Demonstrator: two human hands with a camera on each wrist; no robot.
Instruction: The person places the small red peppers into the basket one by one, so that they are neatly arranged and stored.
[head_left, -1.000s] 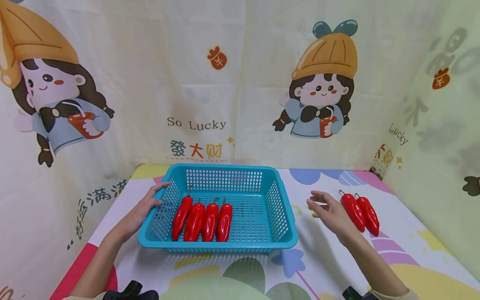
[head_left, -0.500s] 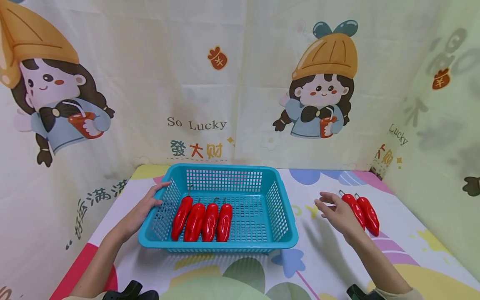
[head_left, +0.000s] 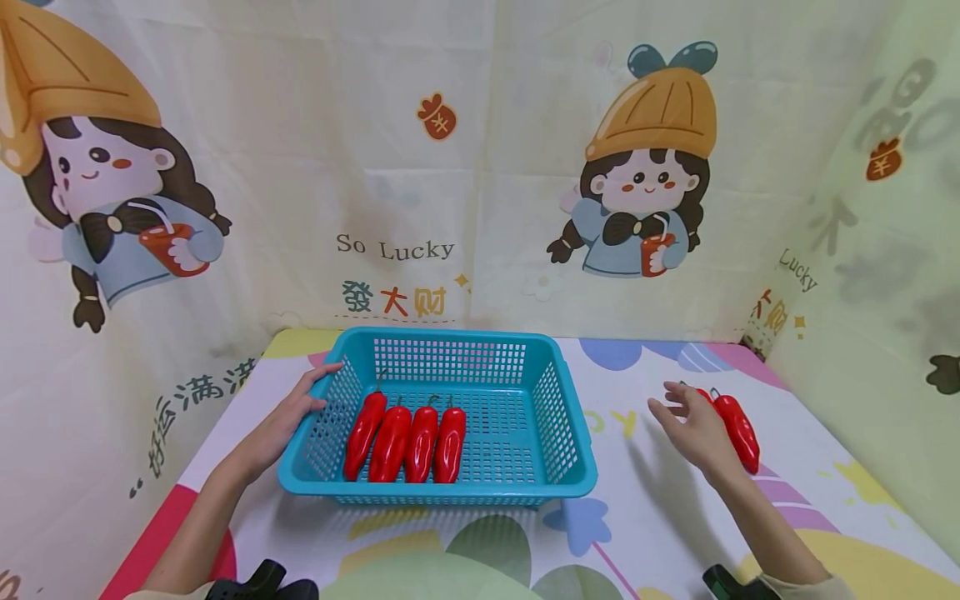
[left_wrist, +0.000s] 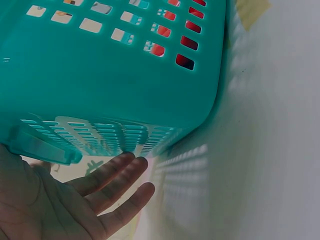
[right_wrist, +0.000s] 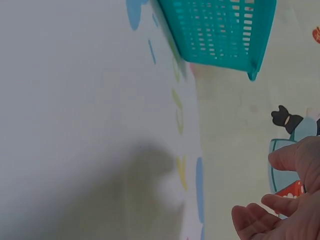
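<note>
A blue plastic basket (head_left: 566,487) stands on the table with several red chili peppers (head_left: 423,442) side by side in its left half. My left hand (head_left: 281,421) rests at the basket's left rim; in the left wrist view, nearly straight fingers (left_wrist: 122,205) lie along the outer wall, and the thumb is hidden. My right hand (head_left: 697,429) is in the air over the right side of the table, holding nothing, fingers loosely bent. Just beyond it lie two more chili peppers; the right pepper (head_left: 738,429) shows well, while the hand mostly covers the left one.
The tabletop (head_left: 637,517) has a colourful printed cover. A printed cloth (head_left: 510,208) hangs as a wall behind the table and along both sides. Black straps or devices sit on both wrists, such as the left wrist device (head_left: 262,583).
My right hand has moved to the right, from beside the basket to over the left loose chili pepper, which it now mostly hides. The left hand and the basket have stayed put.
</note>
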